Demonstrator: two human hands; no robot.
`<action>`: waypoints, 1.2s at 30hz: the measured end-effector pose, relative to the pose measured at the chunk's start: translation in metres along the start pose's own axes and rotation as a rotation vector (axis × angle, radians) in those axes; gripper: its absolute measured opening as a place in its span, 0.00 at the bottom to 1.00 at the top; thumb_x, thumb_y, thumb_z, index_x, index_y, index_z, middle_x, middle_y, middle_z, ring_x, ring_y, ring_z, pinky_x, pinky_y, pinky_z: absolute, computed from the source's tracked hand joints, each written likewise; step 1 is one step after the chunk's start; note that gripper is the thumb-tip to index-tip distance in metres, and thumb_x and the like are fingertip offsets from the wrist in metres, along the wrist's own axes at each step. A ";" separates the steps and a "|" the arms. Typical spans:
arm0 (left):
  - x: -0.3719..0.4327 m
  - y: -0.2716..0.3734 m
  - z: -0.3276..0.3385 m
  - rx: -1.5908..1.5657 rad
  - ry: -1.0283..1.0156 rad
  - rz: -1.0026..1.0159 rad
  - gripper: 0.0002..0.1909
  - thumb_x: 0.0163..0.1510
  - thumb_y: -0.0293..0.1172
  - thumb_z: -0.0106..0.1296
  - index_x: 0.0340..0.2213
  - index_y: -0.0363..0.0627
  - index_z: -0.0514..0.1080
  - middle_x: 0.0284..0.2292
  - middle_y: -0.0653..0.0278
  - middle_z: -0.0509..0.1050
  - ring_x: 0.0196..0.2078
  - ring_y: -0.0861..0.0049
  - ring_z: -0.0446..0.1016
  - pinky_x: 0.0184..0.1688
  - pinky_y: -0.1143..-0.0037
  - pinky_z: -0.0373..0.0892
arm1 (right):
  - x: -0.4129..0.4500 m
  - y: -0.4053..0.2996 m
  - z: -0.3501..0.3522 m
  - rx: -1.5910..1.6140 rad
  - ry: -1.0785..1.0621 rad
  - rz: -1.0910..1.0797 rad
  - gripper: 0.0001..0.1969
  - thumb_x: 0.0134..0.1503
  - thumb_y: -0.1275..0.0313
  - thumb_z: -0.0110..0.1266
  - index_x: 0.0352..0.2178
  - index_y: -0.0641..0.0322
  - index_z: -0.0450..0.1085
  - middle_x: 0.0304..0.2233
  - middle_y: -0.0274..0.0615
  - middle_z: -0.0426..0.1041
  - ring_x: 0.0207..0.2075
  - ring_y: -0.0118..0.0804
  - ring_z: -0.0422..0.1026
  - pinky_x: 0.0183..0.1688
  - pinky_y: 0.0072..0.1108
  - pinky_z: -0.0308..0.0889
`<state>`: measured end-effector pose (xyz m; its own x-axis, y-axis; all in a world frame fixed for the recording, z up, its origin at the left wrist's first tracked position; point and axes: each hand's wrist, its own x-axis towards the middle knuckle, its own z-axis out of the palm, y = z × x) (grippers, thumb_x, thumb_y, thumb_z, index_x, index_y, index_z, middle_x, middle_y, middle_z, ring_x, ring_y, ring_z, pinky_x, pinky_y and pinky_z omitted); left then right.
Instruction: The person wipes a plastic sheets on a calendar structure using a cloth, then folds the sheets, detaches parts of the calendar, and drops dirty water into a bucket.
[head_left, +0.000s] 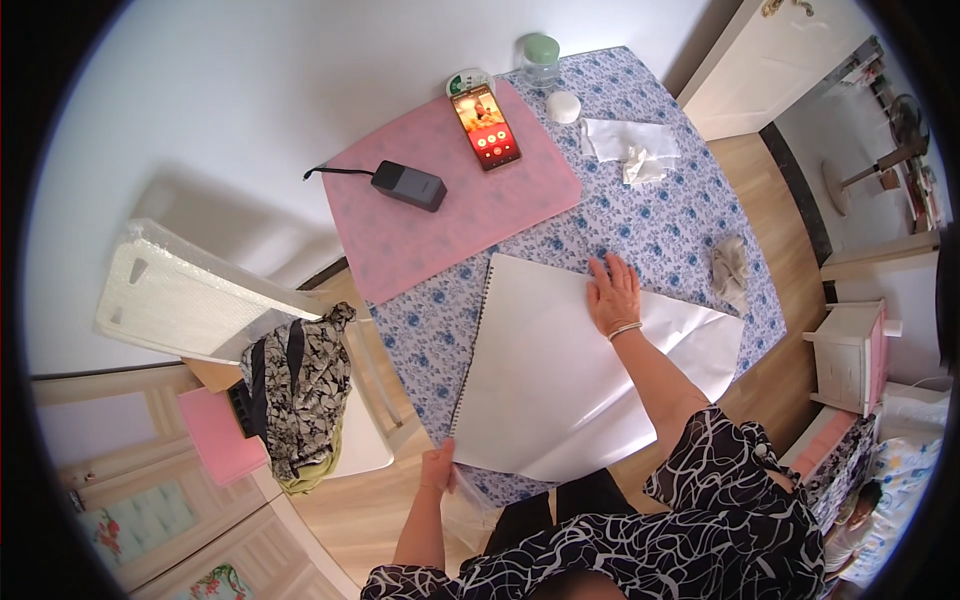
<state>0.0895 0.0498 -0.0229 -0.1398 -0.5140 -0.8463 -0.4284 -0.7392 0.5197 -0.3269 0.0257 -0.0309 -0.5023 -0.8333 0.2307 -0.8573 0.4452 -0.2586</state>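
A large white spiral-bound sketch pad (547, 367) lies at an angle on the blue flowered tablecloth (431, 330) before me; its right part is creased and shiny. My right hand (616, 295) rests with its fingers spread on the pad's upper edge, a bracelet on the wrist. At the pad's lower left corner, by the end of the black binding, is my left hand (438, 466), thumb upward; whether its fingers grip the corner cannot be told. Some clear plastic (471, 504) hangs at the table edge beside it.
On a pink mat (450, 240) lie a lit phone (486, 129) and a dark grey device (409, 186) with a cable. Behind stand a green-lidded jar (540, 60) and a white round object (563, 107). White tissues (628, 139) and a grey cloth (729, 274) lie right. A clothes-draped chair (367, 435) stands left.
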 end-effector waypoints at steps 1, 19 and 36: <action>-0.002 0.004 0.002 -0.001 -0.012 -0.004 0.30 0.47 0.52 0.43 0.04 0.40 0.61 0.03 0.63 0.60 0.01 0.77 0.55 0.02 0.78 0.49 | 0.000 0.002 0.000 -0.001 0.000 0.004 0.18 0.48 0.65 0.41 0.44 0.48 0.59 0.48 0.41 0.55 0.51 0.37 0.51 0.54 0.33 0.42; -0.011 0.013 0.005 0.137 0.011 0.040 0.31 0.48 0.52 0.41 0.04 0.40 0.59 0.03 0.63 0.58 0.01 0.76 0.56 0.03 0.77 0.51 | -0.003 0.003 0.002 -0.036 0.018 -0.011 0.19 0.49 0.64 0.40 0.45 0.48 0.58 0.48 0.40 0.54 0.52 0.38 0.50 0.54 0.33 0.42; -0.005 -0.012 0.005 0.167 -0.028 0.248 0.29 0.49 0.50 0.40 0.07 0.37 0.62 0.05 0.64 0.59 0.04 0.78 0.57 0.07 0.76 0.53 | -0.253 -0.064 -0.118 0.280 -0.397 -0.061 0.17 0.44 0.68 0.46 0.39 0.55 0.60 0.26 0.42 0.67 0.31 0.42 0.66 0.32 0.31 0.60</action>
<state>0.0908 0.0631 -0.0252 -0.2819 -0.6561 -0.7001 -0.5189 -0.5094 0.6864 -0.1584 0.2468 0.0377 -0.3232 -0.9402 -0.1080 -0.7932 0.3314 -0.5109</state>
